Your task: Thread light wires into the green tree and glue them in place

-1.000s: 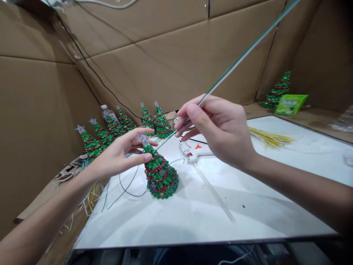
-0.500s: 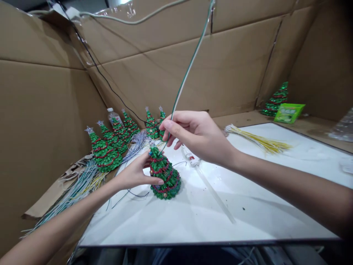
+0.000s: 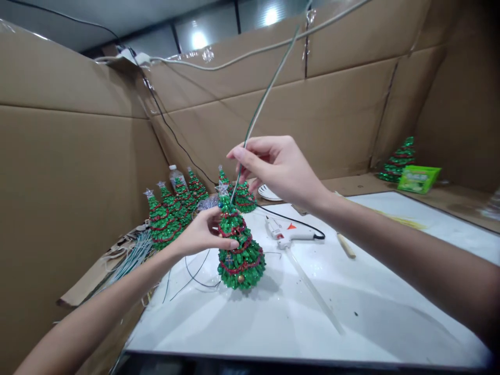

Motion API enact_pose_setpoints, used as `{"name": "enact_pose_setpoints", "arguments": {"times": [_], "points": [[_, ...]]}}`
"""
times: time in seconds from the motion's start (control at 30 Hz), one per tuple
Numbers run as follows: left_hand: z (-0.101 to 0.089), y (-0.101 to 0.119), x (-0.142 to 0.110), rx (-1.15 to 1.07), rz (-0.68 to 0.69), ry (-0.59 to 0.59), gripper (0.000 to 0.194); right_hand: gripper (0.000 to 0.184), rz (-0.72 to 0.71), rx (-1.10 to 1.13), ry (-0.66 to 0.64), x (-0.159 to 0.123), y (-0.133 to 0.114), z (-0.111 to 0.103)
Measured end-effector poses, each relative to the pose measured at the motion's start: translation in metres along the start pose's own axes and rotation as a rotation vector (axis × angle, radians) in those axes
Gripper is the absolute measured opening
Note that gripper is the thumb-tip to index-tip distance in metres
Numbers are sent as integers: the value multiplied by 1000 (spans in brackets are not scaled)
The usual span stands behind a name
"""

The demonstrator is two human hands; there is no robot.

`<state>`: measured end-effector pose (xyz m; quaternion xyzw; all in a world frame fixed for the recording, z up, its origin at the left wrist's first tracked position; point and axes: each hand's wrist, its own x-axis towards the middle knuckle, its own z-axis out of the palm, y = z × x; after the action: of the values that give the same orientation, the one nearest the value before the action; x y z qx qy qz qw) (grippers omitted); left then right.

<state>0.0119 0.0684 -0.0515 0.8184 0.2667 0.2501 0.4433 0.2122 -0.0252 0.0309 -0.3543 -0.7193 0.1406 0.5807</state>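
A small green Christmas tree (image 3: 242, 263) with red garland, gold balls and a clear star on top stands upright on the white board. My left hand (image 3: 205, 232) is closed around its upper left side, with the thumb across the front. Above and to the right of the star, my right hand (image 3: 279, 169) pinches a green and white wire (image 3: 261, 104) between thumb and fingers. The wire runs down to the upper part of the tree and rises out of view at the top. Whether it is fixed to the tree is hidden.
A white hot glue gun (image 3: 289, 233) with a long glue stick (image 3: 314, 289) lies right of the tree. Several finished-looking trees (image 3: 162, 224), a bottle (image 3: 176, 176) and wire bundles (image 3: 135, 252) are at left. A green packet (image 3: 419, 178) sits far right. Cardboard walls (image 3: 234, 114) enclose the board.
The view has tilted upward, showing ceiling lights. My right hand has lifted slightly along with the wire, and the glue gun shows more fully. My left hand keeps its hold on the tree.
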Motion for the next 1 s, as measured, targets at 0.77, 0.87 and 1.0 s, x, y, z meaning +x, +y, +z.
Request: {"name": "enact_pose_setpoints", "arguments": {"times": [0.77, 0.87, 1.0], "points": [[-11, 38, 18, -393, -8, 8, 46, 21, 294, -165, -198, 57, 9, -5], [-8, 44, 23, -465, -36, 33, 42, 24, 400, -95, -206, 74, 9, -6], [-5, 54, 27, -537, -113, 46, 31, 24, 453, -143, -148, 93, 10, -4]]}}
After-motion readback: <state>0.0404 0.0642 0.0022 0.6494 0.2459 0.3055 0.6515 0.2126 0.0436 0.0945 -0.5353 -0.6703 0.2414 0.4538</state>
